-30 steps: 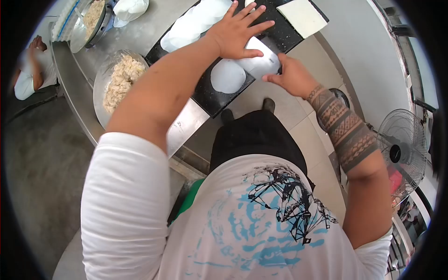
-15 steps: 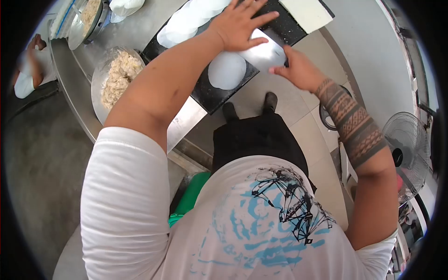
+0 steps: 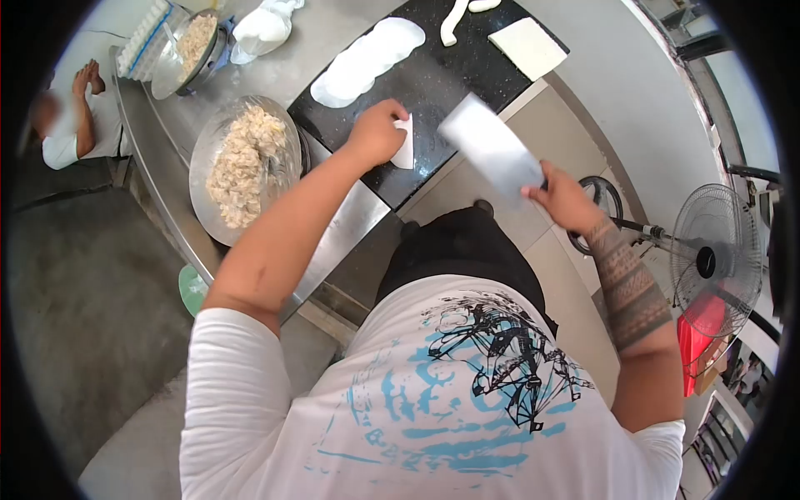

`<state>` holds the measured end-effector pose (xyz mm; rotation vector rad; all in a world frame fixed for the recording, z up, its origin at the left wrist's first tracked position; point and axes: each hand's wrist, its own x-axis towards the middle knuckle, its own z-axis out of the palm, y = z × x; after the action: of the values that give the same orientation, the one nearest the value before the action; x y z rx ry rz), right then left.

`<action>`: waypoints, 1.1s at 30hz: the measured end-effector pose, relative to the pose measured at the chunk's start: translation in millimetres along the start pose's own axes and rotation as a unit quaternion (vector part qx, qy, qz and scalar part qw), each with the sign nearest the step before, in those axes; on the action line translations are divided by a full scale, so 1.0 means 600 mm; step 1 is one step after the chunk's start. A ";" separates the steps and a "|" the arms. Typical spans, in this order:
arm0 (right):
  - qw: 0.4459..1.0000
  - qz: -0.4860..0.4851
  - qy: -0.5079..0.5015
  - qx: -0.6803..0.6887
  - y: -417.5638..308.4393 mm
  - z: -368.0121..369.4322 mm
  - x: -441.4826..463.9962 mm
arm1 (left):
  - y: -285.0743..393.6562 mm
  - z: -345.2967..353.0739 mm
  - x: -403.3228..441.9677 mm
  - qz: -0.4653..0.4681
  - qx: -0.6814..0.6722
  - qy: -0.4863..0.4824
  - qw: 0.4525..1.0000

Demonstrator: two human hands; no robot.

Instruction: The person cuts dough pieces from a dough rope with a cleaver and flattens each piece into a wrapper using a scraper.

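My left hand point(image 3: 379, 133) is closed on the edge of a thin white dough wrapper point(image 3: 406, 148), which hangs partly lifted over the black stone worktop point(image 3: 433, 92). In my right hand point(image 3: 567, 200) is the handle of a wide-bladed cleaver point(image 3: 496, 150), raised past the worktop's near right edge, its blade slightly blurred. Several overlapping round dough wrappers point(image 3: 367, 62) lie in a row farther back on the black stone. Beyond them are white dough strips point(image 3: 452, 22).
A large metal bowl of pale filling point(image 3: 246, 162) stands left of the worktop. Behind it are another filling pan point(image 3: 197, 46) and a white plastic bag point(image 3: 265, 29). A folded pale cloth point(image 3: 529, 48) lies at the worktop's right corner. A standing fan point(image 3: 712, 258) is at right; another person point(image 3: 83, 125) is at far left.
The cleaver has come off the dough round and moved away from my left hand. My left hand, spread on the blade before, now pinches the wrapper and lifts it.
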<state>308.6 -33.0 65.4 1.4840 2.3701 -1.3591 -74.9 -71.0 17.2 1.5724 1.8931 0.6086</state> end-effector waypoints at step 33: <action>0.943 0.070 -0.008 0.324 0.099 -0.153 0.124 | 0.187 0.075 0.276 -0.091 0.137 0.263 0.951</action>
<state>348.1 92.3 50.8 1.7006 1.8302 -2.2285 16.1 111.9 35.7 1.4692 2.5829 0.7639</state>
